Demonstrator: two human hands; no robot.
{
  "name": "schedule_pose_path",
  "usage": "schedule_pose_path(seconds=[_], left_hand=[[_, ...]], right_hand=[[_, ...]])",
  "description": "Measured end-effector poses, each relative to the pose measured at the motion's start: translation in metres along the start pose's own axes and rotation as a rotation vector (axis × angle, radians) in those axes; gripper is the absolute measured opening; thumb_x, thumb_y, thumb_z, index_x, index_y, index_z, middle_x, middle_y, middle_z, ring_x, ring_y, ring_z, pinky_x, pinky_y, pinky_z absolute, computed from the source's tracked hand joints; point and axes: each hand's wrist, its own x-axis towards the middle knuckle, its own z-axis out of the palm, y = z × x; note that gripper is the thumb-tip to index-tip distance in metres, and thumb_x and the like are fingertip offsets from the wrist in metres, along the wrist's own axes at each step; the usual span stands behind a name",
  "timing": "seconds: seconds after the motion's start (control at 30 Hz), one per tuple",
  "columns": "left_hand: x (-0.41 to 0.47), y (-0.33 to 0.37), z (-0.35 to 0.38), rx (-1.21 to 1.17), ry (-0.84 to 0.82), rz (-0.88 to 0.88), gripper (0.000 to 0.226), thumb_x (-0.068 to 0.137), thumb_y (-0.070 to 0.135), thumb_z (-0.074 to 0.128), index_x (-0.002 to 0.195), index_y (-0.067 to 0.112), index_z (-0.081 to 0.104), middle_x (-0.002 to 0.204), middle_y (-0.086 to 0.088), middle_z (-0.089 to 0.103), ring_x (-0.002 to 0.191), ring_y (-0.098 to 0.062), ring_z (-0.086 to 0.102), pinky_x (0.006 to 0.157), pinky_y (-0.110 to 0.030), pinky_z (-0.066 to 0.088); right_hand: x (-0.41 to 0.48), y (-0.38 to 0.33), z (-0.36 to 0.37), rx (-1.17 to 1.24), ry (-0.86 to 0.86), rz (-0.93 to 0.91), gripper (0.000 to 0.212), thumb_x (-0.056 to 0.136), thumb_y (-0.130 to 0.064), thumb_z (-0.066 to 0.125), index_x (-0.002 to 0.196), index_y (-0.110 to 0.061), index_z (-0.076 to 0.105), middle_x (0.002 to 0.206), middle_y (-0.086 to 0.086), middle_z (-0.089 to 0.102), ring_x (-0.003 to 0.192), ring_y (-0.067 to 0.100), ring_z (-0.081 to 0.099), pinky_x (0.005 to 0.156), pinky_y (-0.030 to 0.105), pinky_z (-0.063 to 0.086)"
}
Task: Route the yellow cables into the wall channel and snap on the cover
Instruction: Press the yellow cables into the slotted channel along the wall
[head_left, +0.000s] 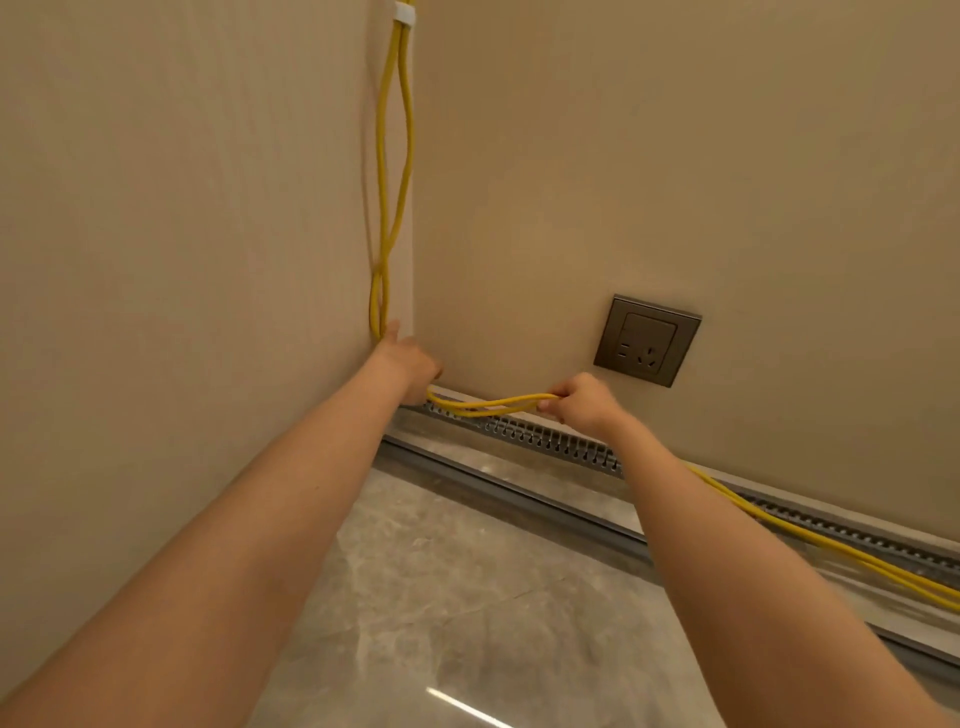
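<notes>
Two yellow cables hang down the wall corner from a white clip. At the bottom they bend right along the base of the wall. My left hand grips them in the corner, just above the end of the grey slotted wall channel. My right hand pinches the same cables a little further right, holding them slightly above the channel. Between my hands the cables sag in a shallow loop onto the channel. Past my right arm they trail off to the lower right, lying loose in front of the channel.
A dark wall socket sits above the channel to the right of my right hand. A long grey strip lies on the marble floor parallel to the wall. Beige walls meet in the corner.
</notes>
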Motion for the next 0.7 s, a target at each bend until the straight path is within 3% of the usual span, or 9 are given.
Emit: schedule_pose_path(seconds=[0.1,0.23,0.43,0.6,0.7], left_hand=[[0.009,0.007,0.012,-0.056,-0.042,0.074,0.049,0.094,0.029,0.049,0.141,0.019,0.040,0.141,-0.009,0.048,0.131,-0.028,0.044,0.114,-0.041,0.025],[0.014,0.013,0.019,-0.166,-0.053,0.140,0.044,0.092,0.020,0.053,0.135,0.014,0.045,0.135,-0.011,0.052,0.121,-0.029,0.052,0.099,-0.038,0.045],[0.014,0.005,0.027,-0.255,0.012,0.175,0.064,0.084,0.025,0.065,0.139,0.017,0.035,0.136,-0.008,0.047,0.119,-0.027,0.053,0.093,-0.037,0.048],[0.017,0.007,0.039,-0.218,0.029,0.237,0.032,0.087,0.019,0.058,0.118,0.015,0.050,0.122,-0.010,0.057,0.109,-0.029,0.057,0.088,-0.039,0.050],[0.016,0.009,0.037,-0.240,0.038,0.258,0.025,0.089,0.017,0.055,0.114,0.015,0.058,0.120,-0.010,0.059,0.110,-0.029,0.058,0.086,-0.038,0.049]], right_hand=[[0.007,-0.012,0.012,-0.036,-0.026,-0.013,0.019,0.093,-0.020,0.056,0.077,-0.010,0.059,0.059,0.000,0.045,0.059,0.014,0.042,0.052,0.025,0.032],[0.017,-0.022,0.023,-0.028,0.000,-0.008,0.019,0.094,-0.023,0.055,0.079,-0.012,0.062,0.062,0.002,0.049,0.073,0.024,0.048,0.064,0.030,0.036],[0.029,-0.030,0.031,0.003,0.050,0.002,0.026,0.096,-0.025,0.050,0.100,-0.007,0.068,0.085,0.008,0.056,0.080,0.024,0.050,0.069,0.033,0.039],[0.028,-0.013,0.048,-0.111,-0.010,0.030,0.029,0.099,-0.029,0.042,0.104,-0.010,0.063,0.090,0.009,0.057,0.082,0.025,0.052,0.070,0.034,0.041],[0.020,-0.003,0.048,-0.221,-0.014,0.030,0.028,0.100,-0.028,0.039,0.106,-0.010,0.060,0.095,0.012,0.058,0.084,0.027,0.052,0.069,0.033,0.040]])
